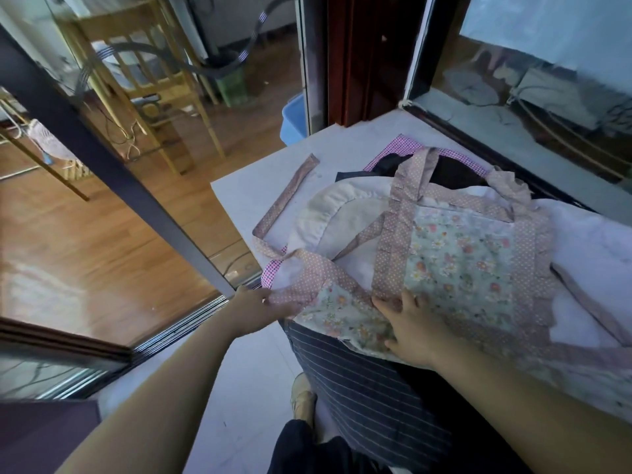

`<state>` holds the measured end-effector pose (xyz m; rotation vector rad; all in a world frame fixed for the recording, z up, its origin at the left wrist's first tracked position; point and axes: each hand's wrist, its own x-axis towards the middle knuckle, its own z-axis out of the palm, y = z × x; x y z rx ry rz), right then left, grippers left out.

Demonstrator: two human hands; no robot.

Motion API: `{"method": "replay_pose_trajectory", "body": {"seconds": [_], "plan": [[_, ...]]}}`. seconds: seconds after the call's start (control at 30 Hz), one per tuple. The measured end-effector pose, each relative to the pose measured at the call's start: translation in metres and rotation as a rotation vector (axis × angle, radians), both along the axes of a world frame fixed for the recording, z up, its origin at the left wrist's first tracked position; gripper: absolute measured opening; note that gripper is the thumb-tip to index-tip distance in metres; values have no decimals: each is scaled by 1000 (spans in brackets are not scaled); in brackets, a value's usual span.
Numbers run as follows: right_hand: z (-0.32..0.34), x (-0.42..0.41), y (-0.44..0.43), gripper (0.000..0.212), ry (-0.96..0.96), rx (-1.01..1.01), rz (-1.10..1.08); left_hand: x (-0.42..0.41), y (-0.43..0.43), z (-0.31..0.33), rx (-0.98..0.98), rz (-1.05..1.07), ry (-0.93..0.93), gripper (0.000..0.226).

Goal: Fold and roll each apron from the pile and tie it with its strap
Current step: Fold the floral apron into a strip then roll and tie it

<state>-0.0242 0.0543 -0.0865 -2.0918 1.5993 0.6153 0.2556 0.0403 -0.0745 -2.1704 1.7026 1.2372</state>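
Head view: the floral apron [458, 265] lies spread on top of the pile, covering the near right part of the white table [342, 145]. The left hand [254, 311] pinches its dotted corner at the near edge. The right hand [415, 328] presses flat on it, fingers spread. Its strap [290, 193] trails toward the left edge. A cream apron [338, 213] lies beneath, and a striped apron [369, 388] hangs over the near edge. A wooden chair [147, 83] and a blue bin [292, 121] stand beyond.
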Motion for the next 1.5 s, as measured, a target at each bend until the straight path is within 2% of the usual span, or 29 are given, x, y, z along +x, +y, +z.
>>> {"method": "replay_pose_trajectory", "body": {"seconds": [0.07, 0.1, 0.23, 0.3, 0.37, 0.4, 0.43, 0.47, 0.5, 0.57, 0.63, 0.67, 0.7, 0.73, 0.87, 0.97, 1.0, 1.1, 1.17, 1.23, 1.27, 1.33, 1.43, 1.5], "plan": [[-1, 0, 0, 71, 7, -8, 10, -9, -1, 1, -9, 246, 248, 57], [-1, 0, 1, 72, 10, -11, 14, -15, -2, 0, -28, 285, 284, 46], [-6, -4, 7, 71, 28, -38, 24, -33, -1, -6, -334, 453, 221, 24], [-9, -8, 13, 70, 11, -50, 29, -35, 1, -8, -448, 563, 187, 18], [-11, -13, 20, 75, -4, -35, 52, -39, 4, -10, -468, 625, 154, 11], [-9, -17, 24, 83, -22, -30, 61, -44, 3, -10, -462, 647, 114, 13], [-10, -21, 28, 90, -53, -35, 72, -46, 4, -10, -470, 636, 22, 29], [-11, -28, 31, 94, -72, -48, 84, -51, 3, -11, -516, 558, -70, 41], [-11, -35, 35, 94, -85, -75, 95, -56, 4, -12, -642, 417, -144, 47], [-18, -54, 45, 87, -87, -141, 92, -68, 9, -19, -925, -76, -134, 48], [-23, -75, 56, 74, -64, -236, 96, -80, 22, -32, -860, -687, -87, 55], [-25, -88, 61, 73, -49, -244, 66, -84, 27, -41, -737, -917, -119, 64], [-27, -100, 65, 72, -37, -242, 36, -88, 32, -47, -622, -1031, -151, 71], [-28, -112, 68, 72, -23, -242, -8, -92, 33, -49, -557, -1061, -185, 76], [-34, -138, 76, 68, -64, -282, -98, -94, 22, -52, -513, -963, -263, 82], [-32, -148, 82, 51, -86, -320, -116, -93, 15, -48, -576, -960, -236, 92], [-31, -153, 83, 54, -90, -334, -127, -91, 14, -44, -526, -998, -293, 93], [-26, -169, 85, 67, -44, -305, -149, -77, 8, -46, -600, -983, -349, 91], [-26, -175, 88, 57, -35, -258, -116, -79, 4, -29, -595, -952, -333, 87], [-24, -178, 89, 54, 7, -252, -35, -84, -4, -16, -542, -898, -249, 69], [-24, -179, 90, 54, 1, -312, -23, -86, -7, -11, -501, -913, -261, 59], [-22, -180, 90, 47, -82, -434, -77, -92, -16, 2, -405, -905, -279, 48], [1, -182, 92, 32, -268, -506, -202, -90, -26, 19, -409, -815, -273, 34], [19, -185, 97, 55, -294, -431, -230, -93, -30, 34, -405, -839, -289, 42]]}}
